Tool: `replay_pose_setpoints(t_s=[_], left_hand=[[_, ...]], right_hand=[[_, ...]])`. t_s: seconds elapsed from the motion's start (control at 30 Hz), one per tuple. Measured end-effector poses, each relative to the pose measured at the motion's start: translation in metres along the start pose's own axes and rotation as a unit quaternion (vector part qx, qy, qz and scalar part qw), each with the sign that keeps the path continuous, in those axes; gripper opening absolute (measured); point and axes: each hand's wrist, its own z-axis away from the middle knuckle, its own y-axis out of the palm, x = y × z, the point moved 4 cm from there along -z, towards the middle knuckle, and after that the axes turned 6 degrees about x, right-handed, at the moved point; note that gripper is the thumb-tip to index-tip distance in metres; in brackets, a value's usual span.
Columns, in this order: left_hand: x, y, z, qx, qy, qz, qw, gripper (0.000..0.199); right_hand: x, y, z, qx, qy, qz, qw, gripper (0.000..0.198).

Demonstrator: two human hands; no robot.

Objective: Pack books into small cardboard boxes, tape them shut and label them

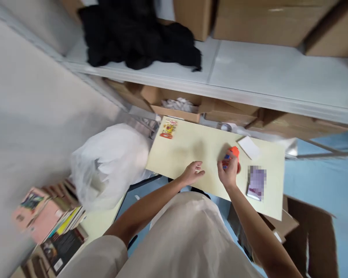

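My right hand (227, 174) is closed around a small red-and-blue object (234, 150) over the pale yellow table (188, 146). Fingers cover part of that object, so I cannot make out its kind. Holding nothing, my left hand (191, 173) hovers at the table's near edge, its fingers loosely curled and apart. A white box-like piece (249, 147) lies just beyond my right hand. To the right of that hand is a purple item (256, 182), its upper part blurred by pixels. A colourful printed card (168, 128) lies at the far left corner.
Behind the table runs a grey shelf (258, 73) with cardboard boxes (266, 23) and black cloth (139, 38). On the left stand a white plastic bag (113, 158) and stacked books (60, 227). An open carton (313, 231) sits at the lower right.
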Motion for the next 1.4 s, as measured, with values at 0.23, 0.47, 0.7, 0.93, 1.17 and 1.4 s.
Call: replay_pose_setpoints(t_s=[0.23, 0.47, 0.7, 0.93, 1.17, 1.4], left_hand=[[-0.013, -0.162, 0.125, -0.123, 0.071, -0.021, 0.99, 0.041], [0.064, -0.333, 0.218, -0.356, -0.05, -0.163, 0.919, 0.047], [0.114, -0.389, 0.21, -0.3, -0.145, -0.346, 0.877, 0.06], [0.142, -0.395, 0.181, -0.274, -0.138, -0.346, 0.887, 0.064], [0.151, -0.41, 0.192, -0.363, -0.056, -0.083, 0.926, 0.056], [0.097, -0.402, 0.233, -0.374, 0.141, 0.03, 0.916, 0.047]], right_hand=[[0.138, 0.157, -0.001, 0.243, -0.184, -0.005, 0.953, 0.03], [0.247, 0.321, 0.038, 0.432, -0.336, 0.122, 0.828, 0.024], [0.268, 0.442, 0.075, 0.577, -0.298, 0.321, 0.689, 0.037], [0.255, 0.469, 0.093, 0.549, -0.287, 0.442, 0.649, 0.053], [0.263, 0.464, 0.106, 0.528, -0.465, 0.345, 0.621, 0.02], [0.333, 0.42, 0.066, 0.437, -0.402, 0.031, 0.804, 0.014]])
